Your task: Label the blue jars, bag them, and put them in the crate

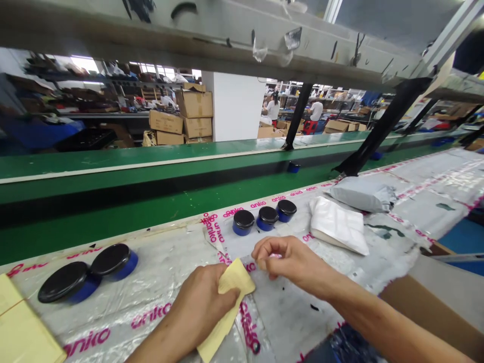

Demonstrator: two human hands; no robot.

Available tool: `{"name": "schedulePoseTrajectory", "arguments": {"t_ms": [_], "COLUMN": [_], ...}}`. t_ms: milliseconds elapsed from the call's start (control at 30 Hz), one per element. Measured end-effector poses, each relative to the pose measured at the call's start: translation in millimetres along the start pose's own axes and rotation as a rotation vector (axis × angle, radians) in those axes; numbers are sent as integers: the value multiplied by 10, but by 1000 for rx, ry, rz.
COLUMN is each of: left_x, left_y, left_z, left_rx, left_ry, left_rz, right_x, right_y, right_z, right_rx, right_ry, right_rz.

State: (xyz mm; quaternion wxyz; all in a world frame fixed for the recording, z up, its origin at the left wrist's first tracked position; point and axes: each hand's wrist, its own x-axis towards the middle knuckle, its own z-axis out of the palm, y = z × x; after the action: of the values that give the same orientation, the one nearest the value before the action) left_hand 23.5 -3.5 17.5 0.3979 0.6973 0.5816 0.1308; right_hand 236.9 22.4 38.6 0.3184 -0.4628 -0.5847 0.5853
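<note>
At a packing line, a worker's left hand [206, 300] grips a pale yellow sheet [227, 312] against the plastic-wrapped counter [159, 272], thumb and fingers closed over its upper part while the rest trails toward the near edge. The right hand [291, 262] hovers just beside the sheet's top corner, fingertips pinched together on something small and pinkish that is too blurred to identify. Three small blue jars with black lids [264, 218] stand in a row just beyond the hands, and two larger black-lidded tins [88, 273] sit touching each other to the left. A stack of similar yellow sheets [22, 327] lies at the near left corner; two white padded pouches [338, 224] rest to the right, and a green conveyor [151, 201] runs behind. The work appears to be fine handling at the sheet's corner; it would go best with the left hand keeping the sheet flat and taut, and the right keeping a light pinch so the paper does not crease or tear.
</note>
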Motion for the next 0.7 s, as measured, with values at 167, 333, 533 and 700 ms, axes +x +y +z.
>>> {"name": "schedulePoseTrajectory", "arguments": {"t_ms": [167,333,533,700], "left_x": [-52,-62,-15,-7], "left_y": [68,63,7,-16], "left_z": [-47,-61,-19,-13], "left_rx": [175,401,359,325], "left_ry": [45,176,208,236], "left_rz": [-16,0,42,2], "right_x": [-17,-5,4,122], "right_y": [-20,28,16,-81], "right_z": [-36,-22,-61,-496], "right_rx": [174,256,234,5], "right_ry": [-39,-34,38,353], "right_rz": [144,144,96,-95]}}
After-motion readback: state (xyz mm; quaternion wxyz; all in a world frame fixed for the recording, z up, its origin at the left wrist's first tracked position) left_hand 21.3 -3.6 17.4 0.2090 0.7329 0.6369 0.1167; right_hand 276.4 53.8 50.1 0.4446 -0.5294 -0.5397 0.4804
